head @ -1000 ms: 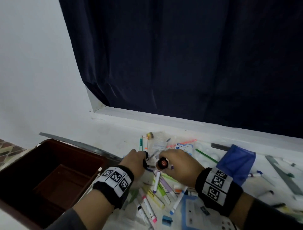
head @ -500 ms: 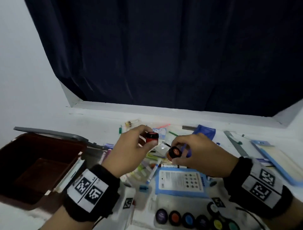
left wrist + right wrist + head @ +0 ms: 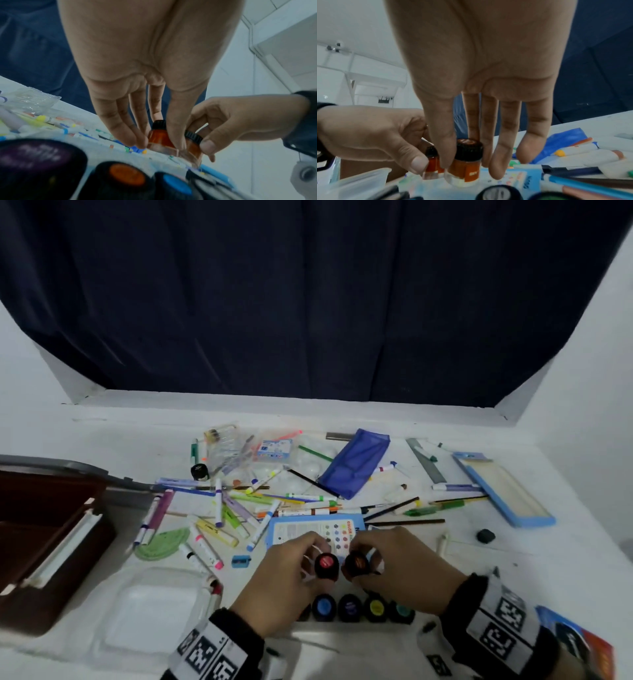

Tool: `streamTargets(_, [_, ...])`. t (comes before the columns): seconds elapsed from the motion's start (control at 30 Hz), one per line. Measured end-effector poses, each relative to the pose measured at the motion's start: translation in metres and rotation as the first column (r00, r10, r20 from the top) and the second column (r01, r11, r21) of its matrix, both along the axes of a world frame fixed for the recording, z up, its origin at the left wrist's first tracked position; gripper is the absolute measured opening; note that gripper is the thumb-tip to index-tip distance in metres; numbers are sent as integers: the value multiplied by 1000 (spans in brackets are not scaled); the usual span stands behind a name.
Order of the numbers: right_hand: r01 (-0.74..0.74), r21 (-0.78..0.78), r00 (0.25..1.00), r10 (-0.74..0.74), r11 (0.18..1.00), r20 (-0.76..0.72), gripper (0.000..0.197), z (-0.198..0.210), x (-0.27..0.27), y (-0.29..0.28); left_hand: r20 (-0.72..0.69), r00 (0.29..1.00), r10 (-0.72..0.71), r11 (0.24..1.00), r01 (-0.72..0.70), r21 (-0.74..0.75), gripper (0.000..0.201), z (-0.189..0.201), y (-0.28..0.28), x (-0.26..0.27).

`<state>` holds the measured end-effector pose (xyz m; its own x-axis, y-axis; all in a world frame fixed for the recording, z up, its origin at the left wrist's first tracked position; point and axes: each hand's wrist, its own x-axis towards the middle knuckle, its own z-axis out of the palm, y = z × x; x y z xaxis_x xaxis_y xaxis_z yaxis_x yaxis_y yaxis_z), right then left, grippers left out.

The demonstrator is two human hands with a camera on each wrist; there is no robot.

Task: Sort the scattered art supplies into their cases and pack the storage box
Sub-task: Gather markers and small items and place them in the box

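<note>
Fingers (image 3: 310, 546) of the left hand (image 3: 281, 587) pinch a red paint jar (image 3: 326, 565); right beside them, the right hand (image 3: 407, 571) pinches an orange paint jar (image 3: 357, 564).

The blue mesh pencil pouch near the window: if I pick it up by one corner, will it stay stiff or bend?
The blue mesh pencil pouch will probably sag: it looks like soft fabric and lies creased and flat. It seems nearly empty, so likely light. Resting on pens, it may drag them along.

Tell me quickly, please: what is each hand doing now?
Left hand: pinches the red paint pot.
Right hand: pinches the orange paint pot.
</note>
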<state>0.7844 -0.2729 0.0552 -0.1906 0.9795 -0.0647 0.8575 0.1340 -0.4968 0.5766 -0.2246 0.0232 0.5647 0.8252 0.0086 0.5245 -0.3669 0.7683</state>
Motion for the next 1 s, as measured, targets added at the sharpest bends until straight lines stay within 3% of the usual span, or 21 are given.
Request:
streamTargets(0.2, [-51,-20,992,52,999,118,15,-8,-6,0,-117,993,20,998,-14,56,30,-19,-6,8])
streamTargets(0.47, [-112,-115,967,135,987,214,21,-5,-14,5,-171,985,34,988,-8,154,32,-21,-11,7])
streamTargets(0.73, [-84,-168,943,133,982,306,20,-7,-17,21,-235,972,18,995,6,100,26,-15,-4,9])
streamTargets(0.87, [-87,-139,925,132,986,355,18,-4,-23,26,-272,962,33,988,10,157,22,-14,-2,10])
streamTargets(1.0, [-76,-138,930,120,988,347,12,-3,-26,30,-255,965,53,988,-14,151,34,-20,-2,11])
